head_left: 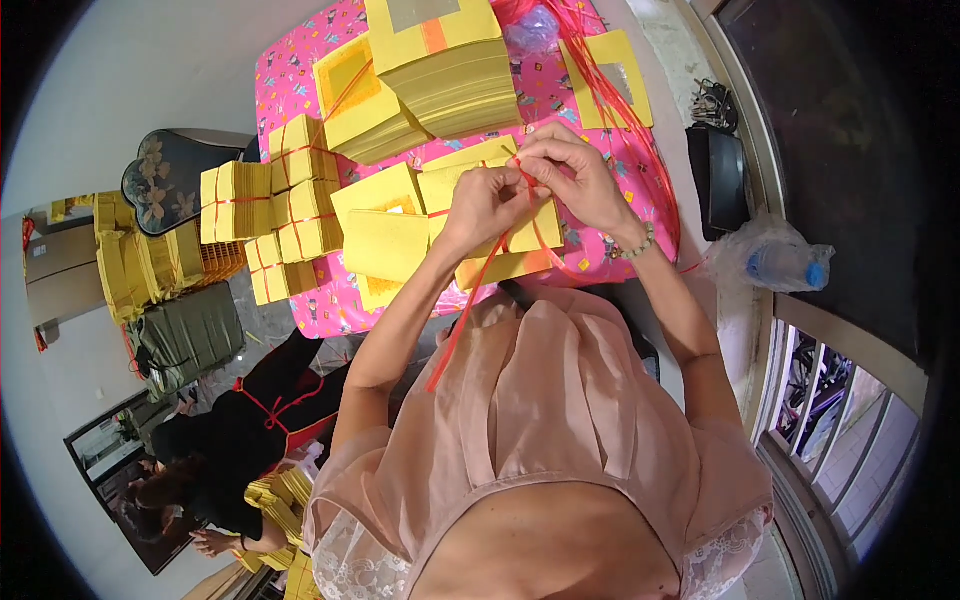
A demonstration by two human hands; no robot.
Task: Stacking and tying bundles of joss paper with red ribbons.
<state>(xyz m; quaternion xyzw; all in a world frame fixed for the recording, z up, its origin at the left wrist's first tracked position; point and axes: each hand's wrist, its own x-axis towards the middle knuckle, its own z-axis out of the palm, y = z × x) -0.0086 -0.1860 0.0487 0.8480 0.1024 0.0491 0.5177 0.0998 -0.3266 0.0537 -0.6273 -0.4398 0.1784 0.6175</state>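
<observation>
While both hands meet above the pink patterned tablecloth (600,262), the left hand (487,205) and right hand (573,170) pinch a thin red string (470,300) between thumb and fingertips, fingers curled tight on it. The string crosses a stack of yellow paper sheets (520,235) lying directly beneath the hands at the table's near edge; one loose end trails down toward the person's chest. Judged from the pose, the step in hand is knotting the string round this stack — the next move would call for steady tension on both ends so the loop does not slacken, and a firm pull to seat the knot.

Tied bundles (290,215) of the same paper, each banded in red, lie at the left of the table; taller untied stacks (450,70) stand at the far side, and a bunch of spare red strings (590,70) drapes beside them.

Hard to make out — the knot itself, hidden behind the fingers, and how far the string wraps beneath the stack. The stack's far edge is covered by the hands.
</observation>
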